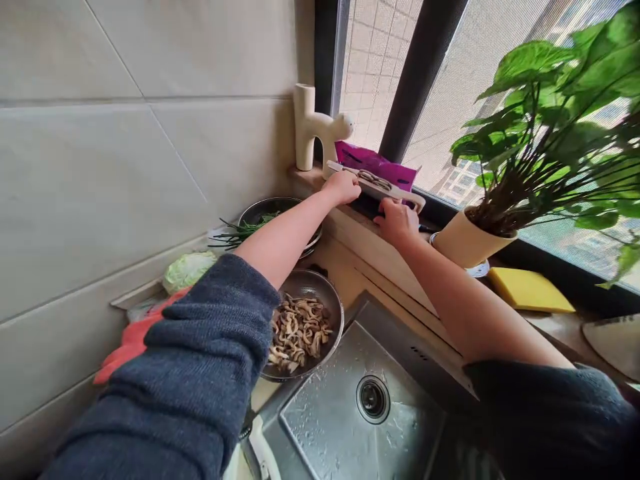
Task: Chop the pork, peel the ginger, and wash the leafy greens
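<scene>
Cream-coloured cutting board (pixel 376 185) is held up at the windowsill (pixel 350 223), tilted, a few dark slices lying on its upper face. Left hand (pixel 343 187) is closed over the board's near-left end, fingers (pixel 350 193) curled around the edge. Right hand (pixel 397 219) is set under the board near its handle end, fingers folded in and gripping from below; the fingertips themselves are hidden by the back of the hand. Both forearms are bare, dark blue sleeves pushed back.

Purple packet (pixel 376 165) is seen just behind the board, against the window. Pale ceramic figure (pixel 315 130) stands at the sill's corner, just left of the left hand. Potted plant (pixel 540 140) stands right of the right hand, with a yellow sponge (pixel 529 291) beside it.

Below the arms, a metal bowl (pixel 334 301) of sliced mushrooms (pixel 299 331) rests on the counter beside the steel sink (pixel 350 407). A second bowl with green stalks (pixel 245 231) is noted behind it.
</scene>
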{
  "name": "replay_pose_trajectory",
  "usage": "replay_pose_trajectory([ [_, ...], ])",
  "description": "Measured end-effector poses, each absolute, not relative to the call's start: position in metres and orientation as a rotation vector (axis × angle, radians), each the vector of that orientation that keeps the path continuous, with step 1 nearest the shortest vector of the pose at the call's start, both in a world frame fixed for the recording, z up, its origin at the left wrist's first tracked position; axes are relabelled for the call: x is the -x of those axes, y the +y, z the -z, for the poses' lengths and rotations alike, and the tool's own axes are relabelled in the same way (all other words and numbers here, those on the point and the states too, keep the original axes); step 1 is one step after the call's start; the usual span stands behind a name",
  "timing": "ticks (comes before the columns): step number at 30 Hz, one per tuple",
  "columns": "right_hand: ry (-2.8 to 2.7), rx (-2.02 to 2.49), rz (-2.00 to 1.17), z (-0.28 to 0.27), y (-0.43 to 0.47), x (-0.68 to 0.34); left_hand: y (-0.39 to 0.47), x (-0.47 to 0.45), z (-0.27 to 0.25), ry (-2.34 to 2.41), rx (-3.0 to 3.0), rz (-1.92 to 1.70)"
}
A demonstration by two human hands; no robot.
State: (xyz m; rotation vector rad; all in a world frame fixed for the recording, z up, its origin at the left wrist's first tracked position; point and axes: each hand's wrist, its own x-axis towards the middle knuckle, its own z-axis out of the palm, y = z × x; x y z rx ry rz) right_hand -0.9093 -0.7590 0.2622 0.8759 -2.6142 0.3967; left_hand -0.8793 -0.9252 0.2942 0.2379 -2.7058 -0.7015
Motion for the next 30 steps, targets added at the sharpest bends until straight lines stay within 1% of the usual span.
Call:
replay_pose_trajectory([
  [4,-2.502,-0.839,-0.386,-0.266,-0.760,0.896,-0.924,0.875,-0.287,-2.738,-0.280,0.696],
  [6,-2.404,-0.899,-0.472,-0.269,-0.751,0.871,-0.922,0.875,-0.286,-2.768,-0.294,0.668],
  [8,-2.355,-0.943,-0.622,-0.264,-0.729,0.831,-0.920,0.874,-0.287,-2.813,-0.289,0.614],
  [11,-2.473,-0.901,-0.873,-0.227,-0.667,0.751,-0.909,0.859,-0.290,-2.901,-0.255,0.495],
  [14,-2.839,-0.922,-1.092,-0.167,-0.581,0.650,-0.888,0.820,-0.289,-2.961,-0.161,0.454],
  [16,-3.172,-0.763,-1.168,-0.133,-0.523,0.577,-0.874,0.790,-0.277,-2.954,-0.074,0.536],
  [17,-3.272,-0.592,-1.232,-0.120,-0.497,0.543,-0.866,0.776,-0.267,-2.990,-0.019,0.671],
  [18,-3.319,-0.360,-1.300,-0.111,-0.472,0.511,-0.856,0.762,-0.254,-3.051,0.075,0.879],
  [20,-3.265,0.097,-1.409,-0.099,-0.428,0.456,-0.826,0.731,-0.223,-3.159,0.240,1.185],
  [22,-3.111,0.443,-1.472,-0.090,-0.390,0.416,-0.783,0.691,-0.188,-3.316,0.420,1.358],
  [24,-2.981,0.631,-1.485,-0.080,-0.355,0.392,-0.734,0.646,-0.153,-3.401,0.618,1.446],
  [26,-2.972,0.700,-1.406,-0.063,-0.323,0.387,-0.688,0.603,-0.122,-3.410,0.706,1.542],
  [27,-3.039,0.700,-1.302,-0.053,-0.308,0.390,-0.669,0.584,-0.109,-3.408,0.696,1.579],
  [30,-3.331,0.627,-0.837,-0.016,-0.264,0.422,-0.633,0.533,-0.082,-3.342,0.517,1.781],
])
